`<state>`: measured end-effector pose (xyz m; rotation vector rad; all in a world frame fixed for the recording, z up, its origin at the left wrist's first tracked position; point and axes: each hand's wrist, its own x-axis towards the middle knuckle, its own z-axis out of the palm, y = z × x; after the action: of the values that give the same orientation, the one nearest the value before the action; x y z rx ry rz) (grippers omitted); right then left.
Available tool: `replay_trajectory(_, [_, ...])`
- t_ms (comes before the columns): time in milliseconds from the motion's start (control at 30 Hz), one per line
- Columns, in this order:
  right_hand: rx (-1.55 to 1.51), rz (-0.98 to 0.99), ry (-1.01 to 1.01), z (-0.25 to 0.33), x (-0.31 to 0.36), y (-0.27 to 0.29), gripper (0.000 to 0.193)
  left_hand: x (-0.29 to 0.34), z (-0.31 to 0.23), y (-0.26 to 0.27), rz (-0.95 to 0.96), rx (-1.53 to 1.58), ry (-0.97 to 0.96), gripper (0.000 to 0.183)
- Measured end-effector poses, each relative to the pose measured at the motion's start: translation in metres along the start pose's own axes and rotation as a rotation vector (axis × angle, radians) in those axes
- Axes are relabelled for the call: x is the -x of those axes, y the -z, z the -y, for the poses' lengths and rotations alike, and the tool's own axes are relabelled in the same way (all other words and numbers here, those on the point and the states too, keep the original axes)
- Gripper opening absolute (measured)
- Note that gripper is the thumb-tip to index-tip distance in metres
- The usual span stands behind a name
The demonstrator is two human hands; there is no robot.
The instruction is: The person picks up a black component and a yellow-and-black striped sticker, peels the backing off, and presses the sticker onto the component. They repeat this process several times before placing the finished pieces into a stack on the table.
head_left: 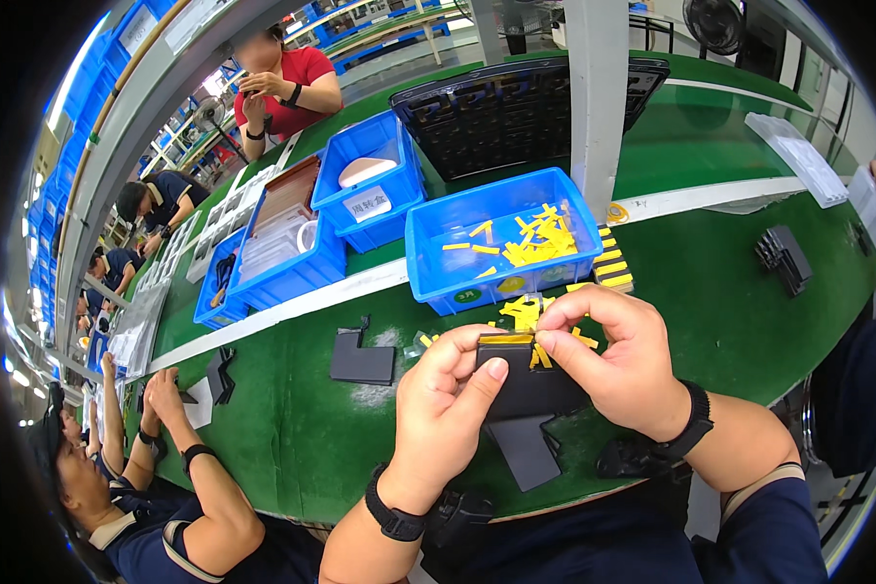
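My left hand (440,399) grips a flat black part (526,389) between thumb and fingers, above the green table. Along the part's upper edge lies a yellow strip (504,340). At the right end of this strip, my right hand (618,355) closes thumb and forefinger in a pinch; the fingertips hide just what is between them. Loose yellow strips (524,310) lie on the table just beyond my fingers. Below my hands, close to the near edge, rest similar dark flat parts (526,456). Another black L-shaped part (362,362) sits left of my left hand.
A blue bin (472,295) with yellow strips (543,243) stands beyond my hands, near a grey post (595,97). More blue bins (297,265) stand to its left. A black tray (487,122) leans behind. Co-workers sit left and across; black parts (784,258) lie right.
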<state>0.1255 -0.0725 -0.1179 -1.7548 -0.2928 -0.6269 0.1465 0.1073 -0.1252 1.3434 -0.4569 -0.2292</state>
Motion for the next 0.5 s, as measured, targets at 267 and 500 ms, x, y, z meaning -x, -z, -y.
replay_trajectory(267, [0.327, 0.024, 0.265, -0.005, 0.0, -0.002, 0.011, 0.002, 0.0, -0.01, -0.077, -0.388, -0.125, 0.027])
replay_trajectory(500, [0.359, 0.013, 0.406, 0.0, -0.004, 0.002, 0.013, -0.005, -0.003, 0.001, -0.173, -0.31, -0.106, 0.023])
